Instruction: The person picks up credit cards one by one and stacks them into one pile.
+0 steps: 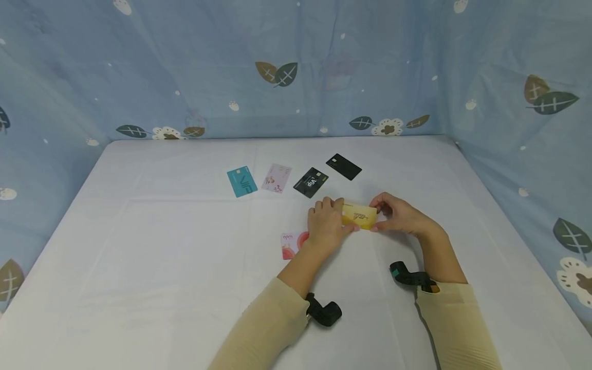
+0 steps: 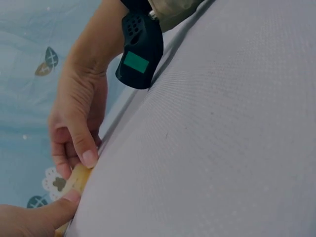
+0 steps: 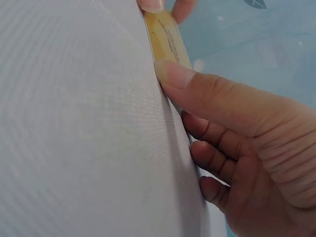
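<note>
1. A blue curtain (image 1: pixel 213 61) with leaves and flowers hangs behind a table with a white cloth (image 1: pixel 185 246).
2. The yellow card (image 1: pixel 359 215) is between the two hands, low over the cloth; I can't tell if it lies flat.
3. The left hand (image 1: pixel 326 223) has bent fingers and pinches the card's left end.
4. The right hand (image 1: pixel 400 213) pinches the right end, thumb on the near corner, other fingers curled.
5. Behind are a teal VIP card (image 1: pixel 242 182), a pale flowery card (image 1: pixel 276 179), a black Vip card (image 1: pixel 305 186) and a plain black card (image 1: pixel 344 166).
6. The yellow card might bend or pop loose if both hands squeeze inward.
7. The left arm partly hides a pink card (image 1: pixel 289 246); dropping that wrist could push it crooked.
</note>
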Action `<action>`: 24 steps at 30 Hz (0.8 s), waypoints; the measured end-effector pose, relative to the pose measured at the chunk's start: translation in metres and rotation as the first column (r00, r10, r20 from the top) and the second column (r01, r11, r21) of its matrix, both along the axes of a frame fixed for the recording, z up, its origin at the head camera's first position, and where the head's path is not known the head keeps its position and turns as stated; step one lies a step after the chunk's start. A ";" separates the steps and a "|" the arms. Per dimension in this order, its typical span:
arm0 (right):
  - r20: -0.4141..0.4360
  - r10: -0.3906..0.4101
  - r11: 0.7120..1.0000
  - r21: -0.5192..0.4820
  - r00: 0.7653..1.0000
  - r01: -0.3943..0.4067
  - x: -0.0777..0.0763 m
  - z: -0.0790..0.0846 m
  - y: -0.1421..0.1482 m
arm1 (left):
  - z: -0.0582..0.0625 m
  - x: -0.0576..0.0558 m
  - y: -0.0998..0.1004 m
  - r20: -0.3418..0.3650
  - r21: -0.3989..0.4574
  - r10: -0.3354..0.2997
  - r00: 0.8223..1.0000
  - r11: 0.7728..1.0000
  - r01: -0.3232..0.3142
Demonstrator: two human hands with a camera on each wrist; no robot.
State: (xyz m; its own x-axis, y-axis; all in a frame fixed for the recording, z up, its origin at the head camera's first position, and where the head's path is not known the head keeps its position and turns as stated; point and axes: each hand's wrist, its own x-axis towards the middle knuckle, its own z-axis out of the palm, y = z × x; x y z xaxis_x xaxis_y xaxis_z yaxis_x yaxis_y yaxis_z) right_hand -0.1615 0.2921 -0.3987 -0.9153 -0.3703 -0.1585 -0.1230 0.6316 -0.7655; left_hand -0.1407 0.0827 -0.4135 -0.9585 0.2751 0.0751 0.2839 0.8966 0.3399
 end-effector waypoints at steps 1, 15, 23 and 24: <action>-0.001 -0.002 1.000 -0.005 1.000 0.002 0.000 0.000 0.001 | 0.000 0.000 0.000 0.005 0.023 -0.002 1.000 1.000 0.001; 0.028 -0.059 0.998 -0.035 0.998 0.060 -0.001 0.004 -0.001 | 0.005 0.000 -0.002 -0.005 0.108 -0.008 1.000 0.994 0.008; 0.025 -0.032 0.998 -0.058 0.999 0.034 0.003 0.019 -0.006 | 0.024 0.002 -0.008 -0.037 0.108 -0.020 0.999 0.994 0.024; 0.012 -0.026 0.998 -0.051 1.000 0.027 0.004 0.021 -0.007 | 0.025 0.001 -0.009 -0.043 0.106 -0.026 0.999 0.994 0.030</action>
